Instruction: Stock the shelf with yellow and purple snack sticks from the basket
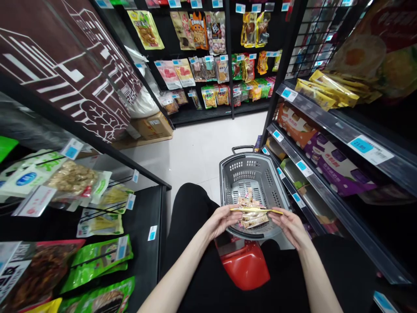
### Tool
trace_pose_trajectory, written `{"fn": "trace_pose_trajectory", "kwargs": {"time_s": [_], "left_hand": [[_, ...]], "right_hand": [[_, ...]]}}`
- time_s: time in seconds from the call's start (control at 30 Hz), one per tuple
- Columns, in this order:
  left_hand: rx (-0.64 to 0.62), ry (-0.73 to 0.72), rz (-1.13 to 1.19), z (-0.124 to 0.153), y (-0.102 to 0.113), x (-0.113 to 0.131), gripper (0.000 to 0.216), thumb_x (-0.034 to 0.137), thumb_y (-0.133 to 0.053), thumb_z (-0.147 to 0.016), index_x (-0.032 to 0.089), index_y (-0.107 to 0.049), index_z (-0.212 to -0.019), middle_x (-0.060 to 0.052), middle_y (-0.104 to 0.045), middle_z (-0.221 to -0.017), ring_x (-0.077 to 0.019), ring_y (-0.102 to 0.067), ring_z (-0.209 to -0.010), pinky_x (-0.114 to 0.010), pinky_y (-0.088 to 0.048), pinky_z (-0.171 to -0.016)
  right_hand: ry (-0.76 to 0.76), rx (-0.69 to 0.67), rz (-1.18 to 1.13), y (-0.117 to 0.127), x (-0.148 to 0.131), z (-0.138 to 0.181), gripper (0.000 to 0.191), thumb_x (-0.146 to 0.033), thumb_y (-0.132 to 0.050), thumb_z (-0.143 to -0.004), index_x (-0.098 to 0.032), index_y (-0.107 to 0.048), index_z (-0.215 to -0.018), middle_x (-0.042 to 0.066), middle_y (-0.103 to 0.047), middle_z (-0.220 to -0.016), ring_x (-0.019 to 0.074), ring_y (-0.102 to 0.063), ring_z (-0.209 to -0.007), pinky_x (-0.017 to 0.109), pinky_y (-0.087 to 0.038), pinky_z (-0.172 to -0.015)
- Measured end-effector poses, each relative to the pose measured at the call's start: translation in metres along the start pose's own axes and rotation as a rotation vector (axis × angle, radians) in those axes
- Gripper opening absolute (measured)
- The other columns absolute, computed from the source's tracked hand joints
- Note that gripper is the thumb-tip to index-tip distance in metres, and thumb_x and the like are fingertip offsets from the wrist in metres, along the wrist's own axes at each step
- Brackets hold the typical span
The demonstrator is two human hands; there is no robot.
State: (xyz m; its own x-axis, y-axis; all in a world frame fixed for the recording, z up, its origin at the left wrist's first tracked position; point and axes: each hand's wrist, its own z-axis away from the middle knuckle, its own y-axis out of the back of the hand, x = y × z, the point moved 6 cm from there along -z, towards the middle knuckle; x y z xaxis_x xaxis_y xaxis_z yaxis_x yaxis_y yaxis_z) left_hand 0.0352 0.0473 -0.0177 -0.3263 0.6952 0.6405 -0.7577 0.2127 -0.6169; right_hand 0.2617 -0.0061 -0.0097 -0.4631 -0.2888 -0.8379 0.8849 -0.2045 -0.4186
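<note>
Between my two hands a thin yellow snack packet (252, 210) is stretched level, seen edge-on. My left hand (222, 221) pinches its left end, and my right hand (288, 222) grips the right end. Right below it stands a grey plastic shopping basket (233, 184) on the floor, its handle folded to the far side. Several small beige-wrapped packets (250, 222) lie in a loose heap inside it. The yellow packet hides part of that heap. Under the basket's near rim, between my knees, is a red plastic object (246, 265) whose kind I cannot make out.
On the right, a shelf holds yellow packets (329, 90) above orange and purple cartons (339, 163). Hanging bagged snacks (97, 221) fill the left rack. More snack bags (208, 32) hang on the back rack. A cardboard box (153, 128) sits by the brown printed panel (65, 65).
</note>
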Motion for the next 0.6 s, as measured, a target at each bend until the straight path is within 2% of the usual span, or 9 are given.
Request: {"fn": "trace_pose_trajectory", "kwargs": {"time_s": [0.07,0.1,0.13,0.2,0.27,0.33,0.5,0.6], "left_hand": [[0.039,-0.003,-0.159,0.0,0.0,-0.001,0.041,0.033,-0.066,-0.07,0.008,-0.057,-0.101,-0.013,-0.069,-0.084,-0.0166,-0.066,-0.072,-0.021,-0.052,-0.06],[0.077,-0.007,-0.268,-0.001,0.001,-0.002,0.04,0.038,-0.065,-0.069,0.008,-0.058,-0.095,-0.011,-0.069,-0.076,-0.0159,-0.065,-0.063,-0.021,-0.05,-0.053],[0.113,-0.013,-0.371,-0.002,0.002,-0.003,0.039,0.044,-0.063,-0.069,0.008,-0.059,-0.086,-0.009,-0.068,-0.067,-0.0145,-0.063,-0.053,-0.021,-0.046,-0.045],[0.165,-0.037,-0.522,-0.003,0.005,-0.003,0.041,0.052,-0.06,-0.067,0.01,-0.057,-0.066,-0.002,-0.059,-0.046,-0.0099,-0.051,-0.036,-0.018,-0.034,-0.035],[0.205,-0.085,-0.625,-0.004,0.006,-0.002,0.043,0.053,-0.059,-0.066,0.013,-0.052,-0.053,0.005,-0.046,-0.034,-0.0055,-0.037,-0.029,-0.018,-0.025,-0.034],[0.244,-0.138,-0.728,-0.005,0.007,0.002,0.044,0.054,-0.057,-0.067,0.014,-0.049,-0.049,0.008,-0.038,-0.032,-0.0043,-0.031,-0.031,-0.019,-0.022,-0.037],[0.327,-0.187,-0.94,-0.007,0.014,0.008,0.047,0.057,-0.05,-0.068,0.017,-0.039,-0.046,0.007,-0.032,-0.038,-0.0072,-0.031,-0.041,-0.021,-0.022,-0.045],[0.352,-0.18,-1.098,-0.007,0.019,0.005,0.043,0.054,-0.044,-0.071,0.017,-0.039,-0.048,0.005,-0.036,-0.046,-0.0097,-0.037,-0.05,-0.022,-0.025,-0.05]], "right_hand": [[0.006,0.098,0.088,0.007,0.004,-0.002,0.034,-0.041,-0.074,-0.059,-0.017,-0.067,-0.082,0.008,-0.069,-0.077,0.0209,-0.065,-0.068,0.031,-0.051,-0.061],[0.013,0.147,0.158,0.011,0.006,-0.003,0.032,-0.044,-0.072,-0.06,-0.016,-0.066,-0.075,0.005,-0.067,-0.064,0.0178,-0.062,-0.055,0.028,-0.048,-0.05],[0.033,0.192,0.244,0.015,0.006,-0.004,0.032,-0.047,-0.069,-0.062,-0.016,-0.064,-0.068,0.001,-0.061,-0.052,0.0143,-0.055,-0.044,0.025,-0.042,-0.042],[0.108,0.259,0.436,0.021,0.002,-0.004,0.035,-0.05,-0.065,-0.065,-0.016,-0.06,-0.057,-0.005,-0.047,-0.039,0.0096,-0.04,-0.035,0.022,-0.03,-0.036],[0.19,0.307,0.588,0.023,-0.004,-0.002,0.038,-0.05,-0.062,-0.068,-0.017,-0.056,-0.05,-0.006,-0.038,-0.036,0.0088,-0.035,-0.036,0.022,-0.026,-0.038],[0.238,0.338,0.653,0.024,-0.01,-0.001,0.039,-0.051,-0.061,-0.068,-0.017,-0.055,-0.049,-0.005,-0.039,-0.039,0.0097,-0.037,-0.04,0.022,-0.027,-0.041],[0.235,0.298,0.669,0.022,-0.006,-0.013,0.041,-0.057,-0.055,-0.069,-0.017,-0.062,-0.062,-0.004,-0.045,-0.043,0.0122,-0.041,-0.04,0.024,-0.03,-0.04],[0.191,0.34,0.842,0.032,0.009,-0.025,0.046,-0.058,-0.045,-0.073,-0.017,-0.062,-0.061,0.0,-0.05,-0.042,0.0172,-0.049,-0.041,0.027,-0.035,-0.042]]}}
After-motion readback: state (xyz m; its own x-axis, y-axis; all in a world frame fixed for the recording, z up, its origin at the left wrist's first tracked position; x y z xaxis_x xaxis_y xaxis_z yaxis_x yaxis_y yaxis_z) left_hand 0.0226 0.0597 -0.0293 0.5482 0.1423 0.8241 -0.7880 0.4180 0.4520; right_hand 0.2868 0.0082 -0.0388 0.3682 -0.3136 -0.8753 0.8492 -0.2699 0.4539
